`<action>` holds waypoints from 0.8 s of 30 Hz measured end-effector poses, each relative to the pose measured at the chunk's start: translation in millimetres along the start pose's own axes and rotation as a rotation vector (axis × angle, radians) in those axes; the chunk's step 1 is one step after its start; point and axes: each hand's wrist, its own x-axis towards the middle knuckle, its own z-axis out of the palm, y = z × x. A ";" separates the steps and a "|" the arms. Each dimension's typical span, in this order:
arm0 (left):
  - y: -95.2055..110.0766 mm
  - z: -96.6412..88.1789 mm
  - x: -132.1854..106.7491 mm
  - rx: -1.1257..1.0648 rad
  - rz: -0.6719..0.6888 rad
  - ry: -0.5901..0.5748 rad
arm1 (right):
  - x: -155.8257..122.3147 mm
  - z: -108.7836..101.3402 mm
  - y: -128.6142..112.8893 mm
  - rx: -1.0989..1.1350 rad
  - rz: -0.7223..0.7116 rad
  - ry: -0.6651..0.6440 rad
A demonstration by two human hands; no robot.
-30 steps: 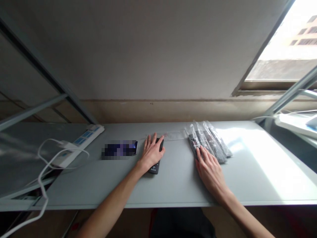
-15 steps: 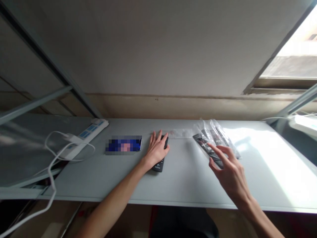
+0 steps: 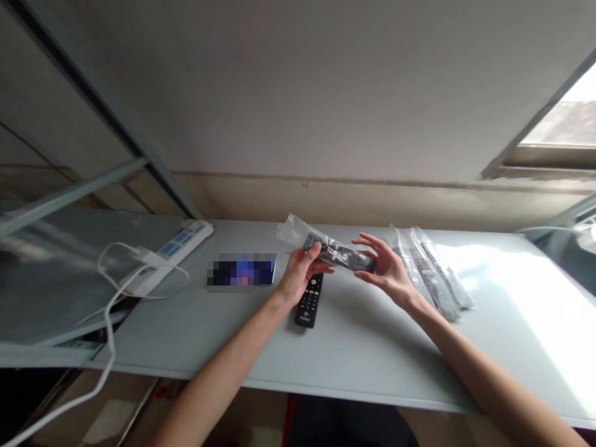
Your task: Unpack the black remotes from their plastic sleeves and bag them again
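Observation:
Both of my hands hold one bagged remote, a black remote in a clear plastic bag, lifted a little above the grey table. My left hand pinches its left part, the empty bag end sticking out beyond. My right hand grips the right end, with its upper fingers spread. Below them a bare black remote lies flat on the table. To the right lies a row of several more bagged remotes.
A phone with a lit screen lies left of my left hand. A white power strip with white cables trailing off the table edge sits at the far left under a metal shelf frame. A window is at the upper right.
My right hand took one bagged remote from the row and brought it left. My left hand left the bare remote and rose to grip the bagged one. The view shifted right.

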 end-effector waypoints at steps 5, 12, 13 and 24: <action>-6.8 2.6 -0.1 -0.141 -0.059 0.036 | -17.3 4.8 21.2 0.223 0.334 0.131; -0.4 -2.2 4.0 -0.227 -0.085 0.075 | -12.1 -3.0 13.1 0.284 0.317 0.174; 2.1 -4.1 4.5 -0.232 -0.104 0.076 | -10.9 -5.7 8.9 0.182 0.277 0.194; -1.0 -8.1 7.0 -0.153 -0.127 0.165 | -8.2 -25.7 -43.0 -0.629 -0.124 0.433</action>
